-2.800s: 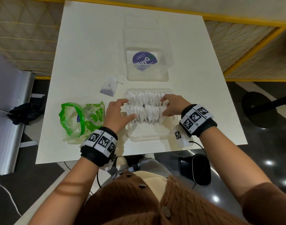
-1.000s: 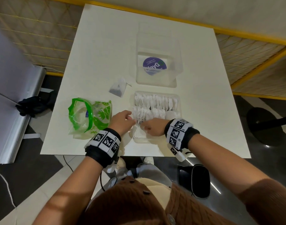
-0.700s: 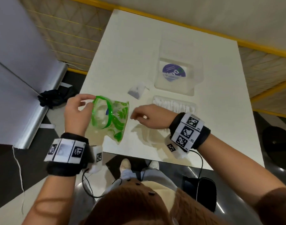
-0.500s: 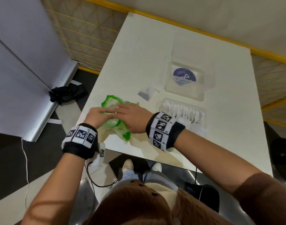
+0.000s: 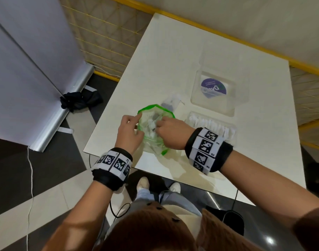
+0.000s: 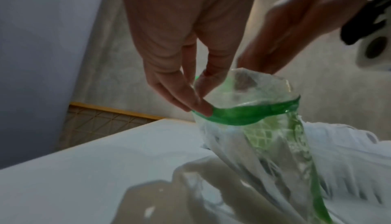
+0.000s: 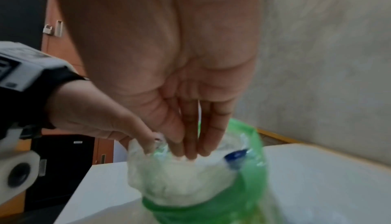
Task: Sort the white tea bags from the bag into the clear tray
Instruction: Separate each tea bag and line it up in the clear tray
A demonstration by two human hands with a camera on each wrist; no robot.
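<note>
A clear plastic bag [image 5: 155,140] with a green rim stands near the table's front left edge. My left hand [image 5: 139,116] pinches the rim between thumb and finger, seen close in the left wrist view [image 6: 201,105], and holds the mouth up. My right hand [image 5: 157,126] reaches into the mouth with straight fingers [image 7: 190,150] that touch the white contents. Whether they hold anything is hidden. To the right, the clear tray [image 5: 233,126] holds rows of white tea bags [image 5: 209,124].
A loose tea bag [image 5: 170,103] with dark contents lies just behind the bag. A clear lid or box [image 5: 213,89] with a purple sticker sits behind the tray. The white table [image 5: 164,51] ends close to my left hand. A grey panel [image 5: 28,60] stands to the left.
Both hands left the tea bags in the tray and went left to the bag. My left hand lifted its rim; my right hand moved into its mouth.
</note>
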